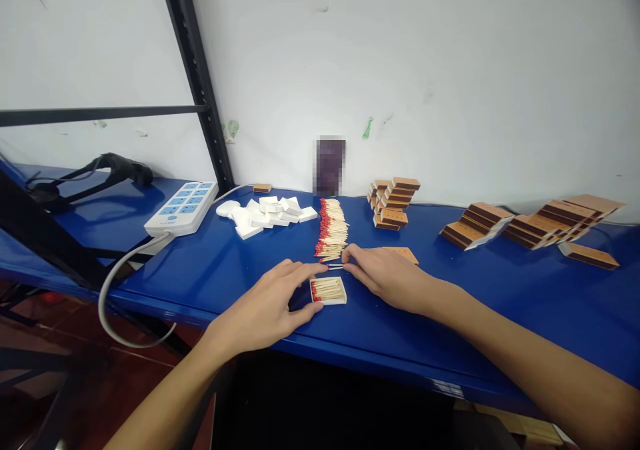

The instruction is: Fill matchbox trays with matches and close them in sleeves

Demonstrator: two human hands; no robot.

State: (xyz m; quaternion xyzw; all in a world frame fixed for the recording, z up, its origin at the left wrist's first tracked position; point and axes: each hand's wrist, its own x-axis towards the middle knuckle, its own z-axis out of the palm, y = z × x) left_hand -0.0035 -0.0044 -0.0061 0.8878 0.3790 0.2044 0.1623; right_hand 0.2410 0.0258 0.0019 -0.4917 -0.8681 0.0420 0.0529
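Observation:
A small white matchbox tray [343, 281] lies near the table's front edge, part filled with red-headed matches. My left hand [263, 307] spreads round its left side, thumb by the near edge. The left index finger reaches past the far edge and touches the heads of a few loose matches [335, 267]. At the tail ends of those same matches, my right hand [383, 273] has its thumb and index finger closed together. Just beyond, a long row of matches [333, 230] runs toward the wall, heads to the left. A flat brown matchbox sleeve [403, 255] is partly hidden behind my right hand.
White trays [270, 211] form a pile at the back left, beside a white power strip [183, 207]. Stacked matchboxes [395, 203] stand at the back right. More brown sleeves [477, 223] lean in rows farther right on the blue table [425, 330]. A black shelf post [197, 70] rises at left.

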